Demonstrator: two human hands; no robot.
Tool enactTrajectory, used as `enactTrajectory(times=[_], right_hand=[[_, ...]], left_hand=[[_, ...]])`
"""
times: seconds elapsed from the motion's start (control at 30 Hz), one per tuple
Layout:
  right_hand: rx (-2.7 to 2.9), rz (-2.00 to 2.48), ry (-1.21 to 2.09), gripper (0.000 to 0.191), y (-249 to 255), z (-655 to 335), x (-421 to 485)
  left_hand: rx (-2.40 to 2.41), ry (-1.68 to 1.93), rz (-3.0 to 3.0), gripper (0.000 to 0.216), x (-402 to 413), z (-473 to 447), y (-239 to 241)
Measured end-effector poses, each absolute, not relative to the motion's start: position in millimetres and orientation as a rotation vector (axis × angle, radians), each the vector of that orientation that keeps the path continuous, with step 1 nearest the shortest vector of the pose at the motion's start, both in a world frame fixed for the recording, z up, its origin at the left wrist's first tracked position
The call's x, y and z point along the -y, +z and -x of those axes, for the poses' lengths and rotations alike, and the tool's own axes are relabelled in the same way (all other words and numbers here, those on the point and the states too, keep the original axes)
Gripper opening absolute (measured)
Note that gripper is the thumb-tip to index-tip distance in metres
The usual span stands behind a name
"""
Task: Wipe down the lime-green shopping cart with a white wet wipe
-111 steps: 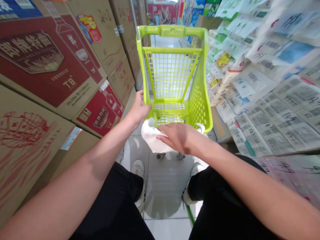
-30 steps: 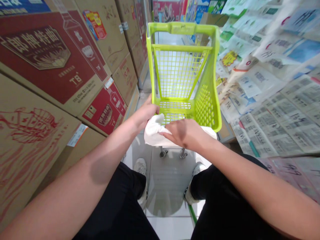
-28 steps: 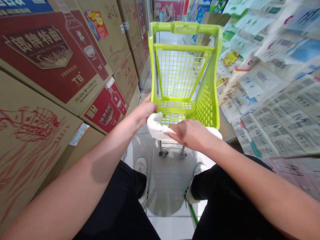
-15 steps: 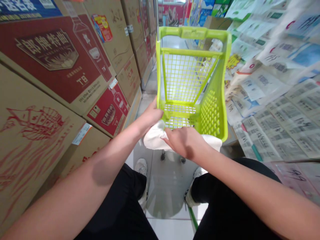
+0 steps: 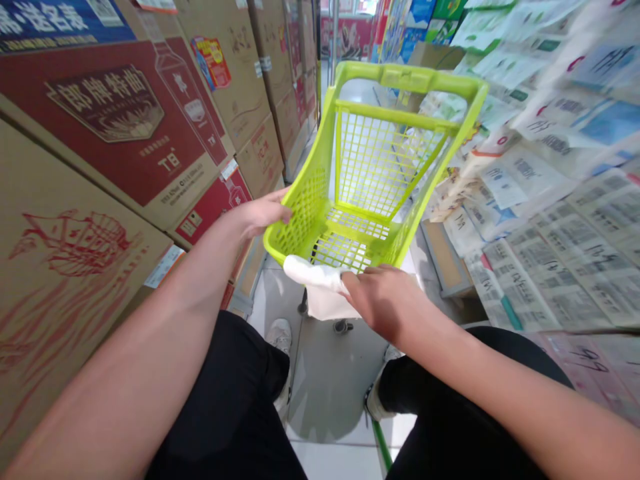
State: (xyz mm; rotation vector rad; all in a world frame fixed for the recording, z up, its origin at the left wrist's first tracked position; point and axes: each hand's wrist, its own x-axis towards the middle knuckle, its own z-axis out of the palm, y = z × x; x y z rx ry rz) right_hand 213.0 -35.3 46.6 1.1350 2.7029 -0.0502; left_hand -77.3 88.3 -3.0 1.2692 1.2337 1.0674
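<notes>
A lime green shopping cart (image 5: pixel 320 183) stands in front of me in a narrow aisle, turned so its far end points to the right. My left hand (image 5: pixel 261 212) rests on the cart's left side wall, fingers stretched along the rim. My right hand (image 5: pixel 384 301) is closed on a white cloth (image 5: pixel 320 288), pressing it against the near rim of the cart. The cloth hangs down below the rim. The basket of the cart holds nothing.
Stacked cardboard boxes (image 5: pixel 115 133) with red labels line the left side. Sheets of newspaper (image 5: pixel 545 173) cover the goods on the right. My legs in black trousers and white shoes (image 5: pixel 280 337) stand on pale floor tiles (image 5: pixel 327 387).
The cart has swung so its far end points to the right. My left hand went from the near corner to the left side wall. My right hand keeps the cloth on the near rim.
</notes>
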Motion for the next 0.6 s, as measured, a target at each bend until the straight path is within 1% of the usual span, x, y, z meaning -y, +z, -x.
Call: enactTrajectory(times=[0.07, 0.1, 0.17, 0.23, 0.27, 0.3, 0.33, 0.37, 0.4, 0.43, 0.53, 0.6], right_hand=[[-2.838, -1.069, -0.022, 0.028, 44, -221, 38], [-2.924, -1.032, 0.006, 0.031, 43, -225, 38], [-3.069, -0.999, 0.081, 0.046, 43, -237, 34], [-3.137, -1.084, 0.161, 0.063, 45, -250, 25], [-3.144, -1.143, 0.18, 0.067, 47, -256, 19], [-3.147, -1.184, 0.168, 0.066, 50, -261, 13], [-3.154, -1.201, 0.121, 0.063, 52, -265, 8], [-3.166, -1.19, 0.048, 0.059, 54, -268, 3], [-3.181, -1.158, -0.04, 0.055, 55, -269, -1], [-3.194, -1.125, -0.129, 0.051, 56, -268, -3], [-3.225, -1.06, -0.31, 0.045, 52, -256, -1], [-3.272, -0.985, -0.365, 0.04, 44, -244, 4]], left_hand=[[-1.297, 0.918, -1.233, 0.087, -91, 87, -2], [-1.332, 0.905, -1.273, 0.085, -92, 91, -1], [-1.417, 1.055, -1.516, 0.081, -90, 97, 5], [-1.501, 1.263, -1.852, 0.084, -84, 98, 14], [-1.527, 1.326, -2.013, 0.088, -78, 97, 19], [-1.54, 1.339, -2.145, 0.087, -70, 94, 24], [-1.538, 1.307, -2.252, 0.081, -62, 91, 29], [-1.524, 1.19, -2.367, 0.067, -52, 87, 33], [-1.506, 1.053, -2.446, 0.049, -43, 83, 37], [-1.467, 0.912, -2.481, 0.038, -33, 78, 40], [-1.326, 0.485, -2.356, 0.037, -10, 70, 43], [-1.271, 0.317, -2.249, 0.036, -3, 71, 41]])
